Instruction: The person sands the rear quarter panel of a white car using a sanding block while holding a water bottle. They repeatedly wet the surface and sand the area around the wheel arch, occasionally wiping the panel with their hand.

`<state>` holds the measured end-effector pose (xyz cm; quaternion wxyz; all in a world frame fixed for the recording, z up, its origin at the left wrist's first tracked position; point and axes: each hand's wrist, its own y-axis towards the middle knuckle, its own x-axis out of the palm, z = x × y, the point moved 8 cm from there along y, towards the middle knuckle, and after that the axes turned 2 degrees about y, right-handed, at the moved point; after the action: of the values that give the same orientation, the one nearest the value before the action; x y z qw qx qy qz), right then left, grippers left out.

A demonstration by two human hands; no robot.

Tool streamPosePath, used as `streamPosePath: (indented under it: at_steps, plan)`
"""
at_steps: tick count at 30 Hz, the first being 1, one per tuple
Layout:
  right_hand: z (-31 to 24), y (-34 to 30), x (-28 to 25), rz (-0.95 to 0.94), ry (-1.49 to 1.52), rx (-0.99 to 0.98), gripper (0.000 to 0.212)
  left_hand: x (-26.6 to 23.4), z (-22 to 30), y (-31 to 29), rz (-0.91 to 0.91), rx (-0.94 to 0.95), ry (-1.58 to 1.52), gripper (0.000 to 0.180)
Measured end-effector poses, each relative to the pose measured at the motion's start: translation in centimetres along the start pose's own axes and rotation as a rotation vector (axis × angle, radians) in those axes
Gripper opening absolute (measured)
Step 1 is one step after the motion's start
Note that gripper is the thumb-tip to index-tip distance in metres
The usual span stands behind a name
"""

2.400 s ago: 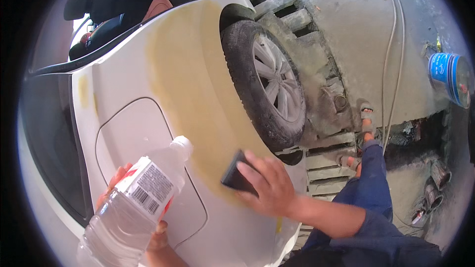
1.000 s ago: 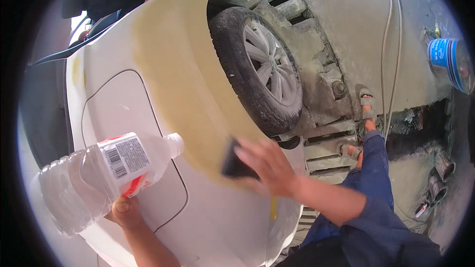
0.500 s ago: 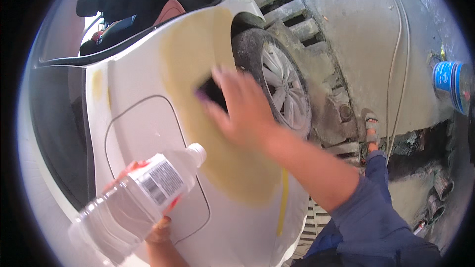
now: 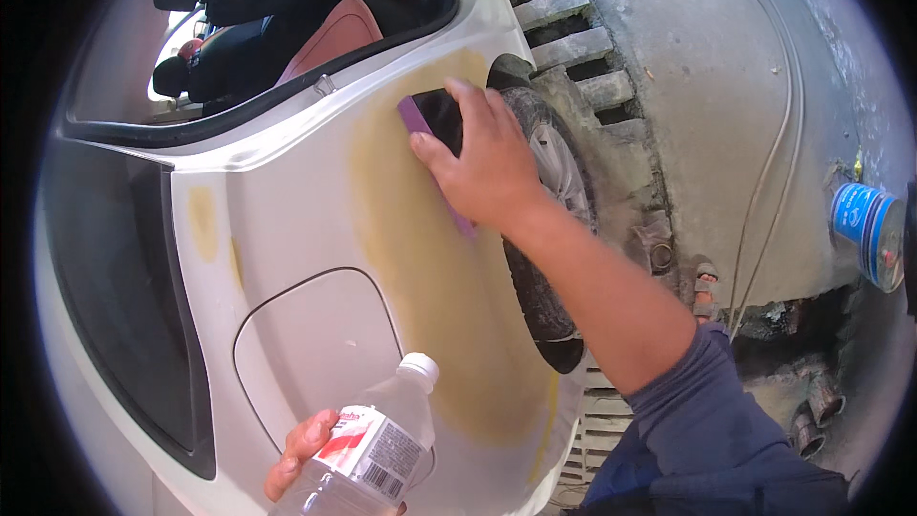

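R hand (image 4: pixel 489 164) pinches purple-and-black sanding block (image 4: pixel 439 115) btwn thumb & fingertips, on yellowish patch (image 4: pixel 449 325) of white car (image 4: pixel 287 220), upper ctr of frame. L hand (image 4: pixel 304 449) wraps round clear plastic btl (image 4: pixel 377 451), lower ctr, partly hiding fuel flap (image 4: pixel 306 354).

Clear, glossy plastic bottle (image 4: pixel 397 397) with a smooth white plastic cap (image 4: pixel 418 366) and a shiny printed label (image 4: pixel 371 449); block (image 4: pixel 440 118) with a smooth black top and matt purple edge; glossy white-painted car panel (image 4: pixel 296 220) around a matt, yellowish patch (image 4: pixel 420 296); black rubber tyre (image 4: pixel 543 296); matt dark-blue cloth sleeve (image 4: pixel 707 420); rough concrete floor (image 4: pixel 702 115).
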<state>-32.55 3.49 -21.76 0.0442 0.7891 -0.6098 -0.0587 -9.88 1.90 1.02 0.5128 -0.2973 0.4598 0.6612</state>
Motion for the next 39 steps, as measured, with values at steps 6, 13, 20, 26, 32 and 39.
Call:
streamPosePath:
  at_steps: [6, 13, 20, 26, 32, 39]
  plan:
    - [-5.0, -17.6, -1.9, -0.265, -0.014, -0.178, 0.067, -3.2, -3.4, -3.2, 0.405, -0.536, -0.446, 0.085]
    - [-0.4, -0.2, 0.2, -0.051, -0.003, 0.030, 0.057, -2.3, -5.1, -6.9, 0.591, -1.157, -1.087, 0.050]
    - [-4.2, -13.3, -0.6, -0.235, -0.062, -0.134, 0.068, -3.4, -6.6, -9.6, 0.729, -1.344, -1.039, 0.055]
    - [-3.6, -7.9, 0.6, -0.142, -0.035, -0.052, 0.065, -5.2, -5.2, -9.4, 0.851, -1.308, -0.784, 0.064]
    - [-1.0, -1.9, 0.6, -0.056, -0.037, 0.037, 0.059, -2.8, -0.7, -3.2, 0.506, -0.324, 0.187, 0.065]
    - [-5.7, -13.1, -0.8, -0.179, -0.121, -0.164, 0.067, -4.4, -1.3, -3.9, 0.400, -0.225, 0.202, 0.070]
